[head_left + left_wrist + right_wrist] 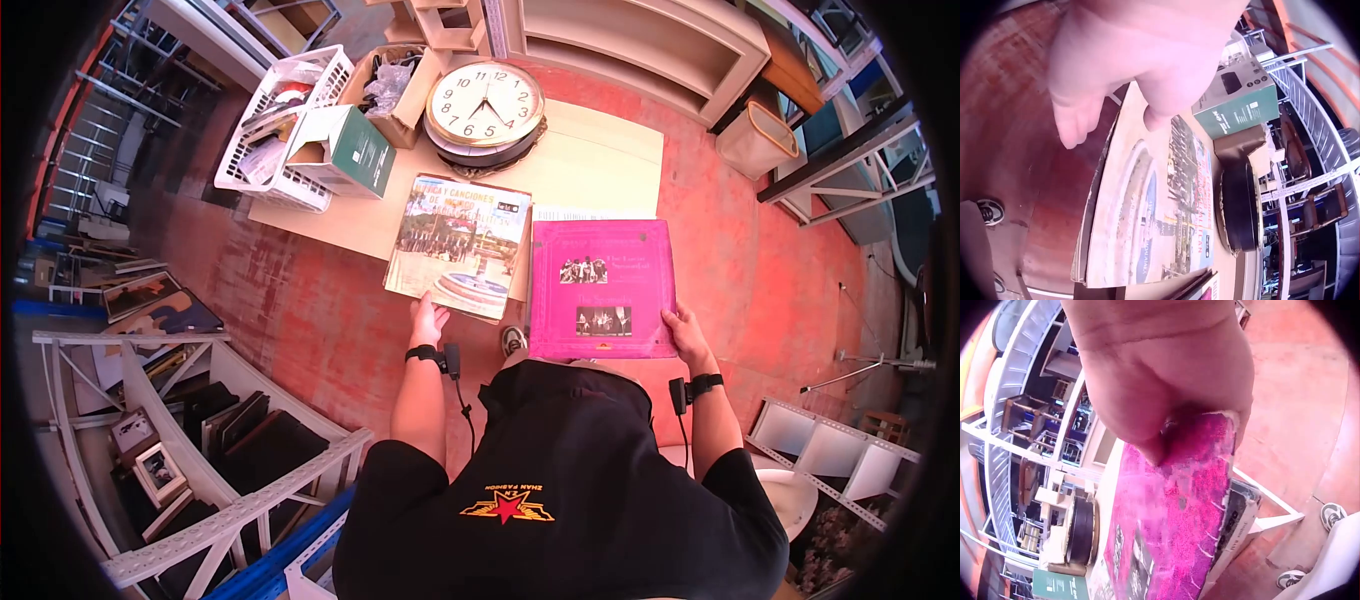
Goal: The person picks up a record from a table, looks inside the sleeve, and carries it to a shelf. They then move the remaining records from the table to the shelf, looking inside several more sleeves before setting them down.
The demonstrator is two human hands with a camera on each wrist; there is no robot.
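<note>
A record sleeve with a village photo and Spanish lettering lies on top of others near the table's front edge. My left hand is at its lower edge. In the left wrist view the thumb lies over the cover, while loosely straight fingers hang beside the edge. A magenta record sleeve with two small black-and-white photos lies in front of me. My right hand grips its right edge, with the thumb on the cover and the other fingers mostly hidden behind it.
On the table stand a round clock, a green-and-grey box, a cardboard box and a white plastic basket. A metal rack stands at left, and a beige bin at right.
</note>
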